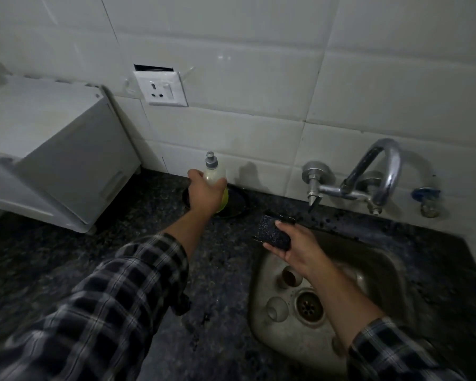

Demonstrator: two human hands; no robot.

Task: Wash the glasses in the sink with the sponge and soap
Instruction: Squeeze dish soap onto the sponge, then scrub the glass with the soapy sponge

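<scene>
Steel sink (264, 334) holds the glasses (277, 309) beside its drain. Over its far rim, my right grip (294, 248) pinches the dark sponge (271, 233). Past the sink's far-left corner, my left grip (204, 193) clasps the soap bottle (213, 174). I'd carry it over the sponge, tip it, and squeeze gently.

You have no text, label, brand, number or sign here that can be read. The soap bottle (214, 177) in your left hand (204, 194) shows no legible print on the part not covered by your fingers. The socket plate (161, 89) on the wall tiles carries no marking that can be made out in this dim light.
</scene>
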